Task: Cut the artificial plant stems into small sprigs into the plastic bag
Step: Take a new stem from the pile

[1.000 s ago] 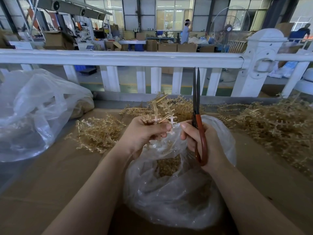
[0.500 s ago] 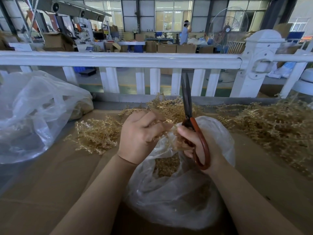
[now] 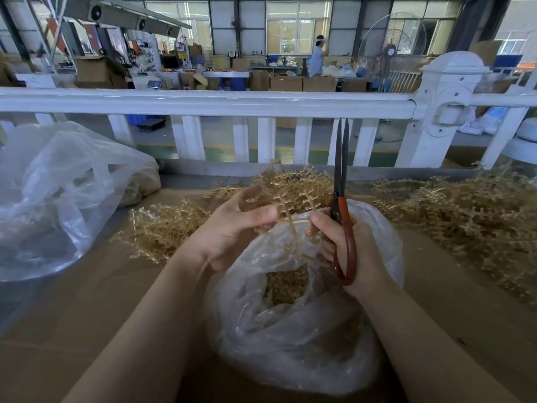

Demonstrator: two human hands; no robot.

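Head view: cardboard-covered table [image 3: 87,309], white railing [image 3: 203,101].

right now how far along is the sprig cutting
Done: cut sprigs already lie inside the plastic bag. In hand: the right hand grips the scissors, blades together, while the left hand handles a stem. Left: sizable uncut piles on the table.
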